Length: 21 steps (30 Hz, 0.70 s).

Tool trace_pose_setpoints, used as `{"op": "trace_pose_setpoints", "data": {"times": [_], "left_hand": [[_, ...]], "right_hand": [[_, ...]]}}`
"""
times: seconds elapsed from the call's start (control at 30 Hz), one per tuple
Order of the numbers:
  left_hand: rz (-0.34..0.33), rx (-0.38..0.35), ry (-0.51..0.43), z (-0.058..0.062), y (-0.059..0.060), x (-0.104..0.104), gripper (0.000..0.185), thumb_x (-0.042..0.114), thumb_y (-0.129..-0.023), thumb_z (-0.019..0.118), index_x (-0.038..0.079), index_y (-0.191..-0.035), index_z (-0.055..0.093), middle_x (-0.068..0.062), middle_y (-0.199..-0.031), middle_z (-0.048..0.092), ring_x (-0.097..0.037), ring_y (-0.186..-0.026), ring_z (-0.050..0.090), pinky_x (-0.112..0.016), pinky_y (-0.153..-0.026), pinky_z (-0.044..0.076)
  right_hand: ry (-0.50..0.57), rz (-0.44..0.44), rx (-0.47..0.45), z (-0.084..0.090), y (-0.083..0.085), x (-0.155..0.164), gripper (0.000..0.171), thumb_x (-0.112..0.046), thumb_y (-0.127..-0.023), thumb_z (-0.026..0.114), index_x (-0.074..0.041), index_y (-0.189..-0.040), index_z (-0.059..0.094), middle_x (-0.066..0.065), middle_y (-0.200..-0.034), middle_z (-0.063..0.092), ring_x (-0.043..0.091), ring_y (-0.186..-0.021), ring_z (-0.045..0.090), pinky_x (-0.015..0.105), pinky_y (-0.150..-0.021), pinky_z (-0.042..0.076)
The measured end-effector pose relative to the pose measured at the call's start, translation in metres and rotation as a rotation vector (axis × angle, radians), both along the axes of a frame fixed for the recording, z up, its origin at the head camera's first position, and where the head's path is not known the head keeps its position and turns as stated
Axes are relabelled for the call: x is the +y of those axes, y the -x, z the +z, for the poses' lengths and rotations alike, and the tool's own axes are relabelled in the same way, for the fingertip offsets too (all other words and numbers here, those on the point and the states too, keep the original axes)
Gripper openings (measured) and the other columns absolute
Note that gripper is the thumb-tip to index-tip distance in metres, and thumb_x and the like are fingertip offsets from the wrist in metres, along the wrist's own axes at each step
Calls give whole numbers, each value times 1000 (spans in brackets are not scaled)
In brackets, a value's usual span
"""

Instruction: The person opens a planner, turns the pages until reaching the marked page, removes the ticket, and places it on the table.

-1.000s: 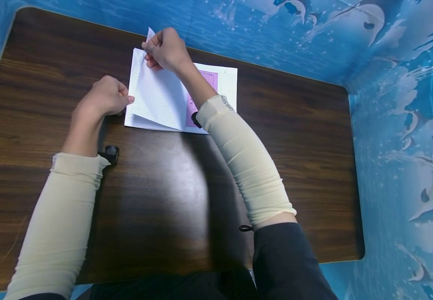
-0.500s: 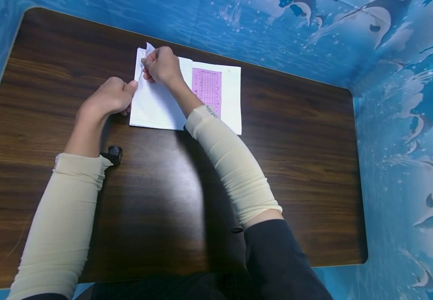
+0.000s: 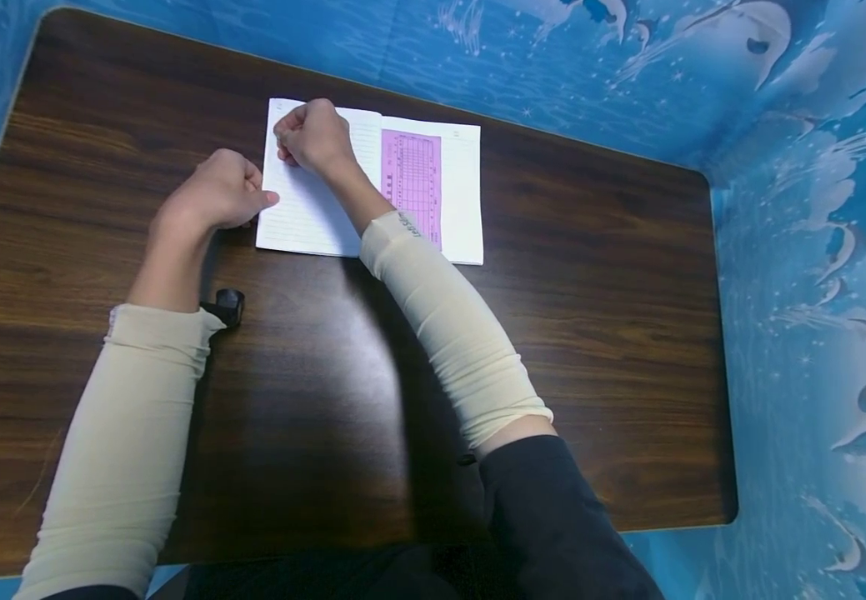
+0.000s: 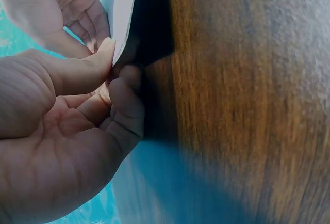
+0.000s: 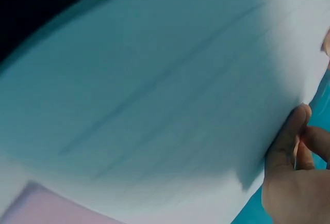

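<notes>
white lined paper notebook (image 3: 312, 208) lies open and flat on the far middle of the dark wooden table (image 3: 553, 333), a pink printed chart sheet (image 3: 412, 183) on its right page. page looks turned and laid down; what's left seems only smoothing it. right hand (image 3: 314, 136), fingers curled, pinches the left page's top corner. left hand (image 3: 217, 193), loosely fisted, thumb pressing the notebook's left edge. blue dolphin-print backdrop (image 3: 800, 167) behind.
</notes>
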<state>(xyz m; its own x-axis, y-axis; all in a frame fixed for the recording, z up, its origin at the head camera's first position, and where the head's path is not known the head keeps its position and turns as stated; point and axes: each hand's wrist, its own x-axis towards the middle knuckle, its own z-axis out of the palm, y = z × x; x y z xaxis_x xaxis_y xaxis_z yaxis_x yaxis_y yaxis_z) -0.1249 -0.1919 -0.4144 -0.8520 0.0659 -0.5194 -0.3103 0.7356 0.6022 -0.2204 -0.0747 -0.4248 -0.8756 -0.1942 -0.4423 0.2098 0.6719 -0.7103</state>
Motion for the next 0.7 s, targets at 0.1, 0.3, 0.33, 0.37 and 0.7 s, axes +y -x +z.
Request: {"op": "trace_pose_setpoints", "data": {"times": [0.1,0.3,0.33,0.37,0.7], "left_hand": [[6,-4,-4,2,1,1,33,25,-103,52,2,-80,47,-1,-59,38,-15,-53,38,-33,-49,33],[17,-27,1,4,1,0,33,26,-103,53,3,-80,46,-2,-61,37,-16,-54,38,-34,-51,34],[20,-28,4,4,1,0,32,26,-102,54,2,-82,47,-3,-62,38,-17,-55,39,-35,-52,34],[23,-30,6,4,2,0,31,26,-102,54,2,-83,47,-4,-63,38,-18,-57,40,-36,-54,34],[28,-25,15,1,1,2,30,25,-102,55,1,-85,47,-3,-62,38,-19,-57,40,-36,-53,34]], "right_hand": [[7,16,-12,2,0,1,14,-18,-99,64,-13,-96,77,0,-78,72,6,-62,65,14,-61,52],[-34,90,-21,5,-2,3,13,-20,-97,66,-16,-99,79,-2,-80,74,3,-65,66,13,-64,50],[-35,96,-22,5,-2,3,13,-20,-97,66,-16,-99,79,-2,-80,74,3,-65,66,13,-64,50],[-32,99,-24,6,-3,3,13,-20,-97,67,-17,-98,79,-2,-80,74,3,-66,66,13,-64,50],[-63,130,24,2,-10,8,11,-18,-96,67,-17,-98,77,-6,-79,72,2,-68,64,14,-63,45]]}}
